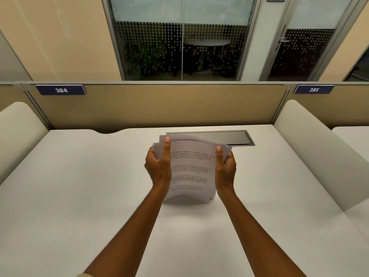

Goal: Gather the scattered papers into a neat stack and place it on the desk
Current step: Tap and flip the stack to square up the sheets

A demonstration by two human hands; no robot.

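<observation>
Gathering complete: left hand (158,166) and right hand (225,168) grip the printed paper stack (189,170) upright at desk (79,186) centre, cable hatch (229,136) at one o'clock; squaring and laying flat remain.

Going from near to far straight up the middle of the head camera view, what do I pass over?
Bare white desk surface → curled white stack of printed papers held on edge between both hands → dark rectangular metal-framed cable hatch → tan partition panel → dotted frosted glass window.

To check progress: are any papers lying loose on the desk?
No, the desk shows no loose sheets; the papers are one bundle held by the left hand and right hand.
</observation>
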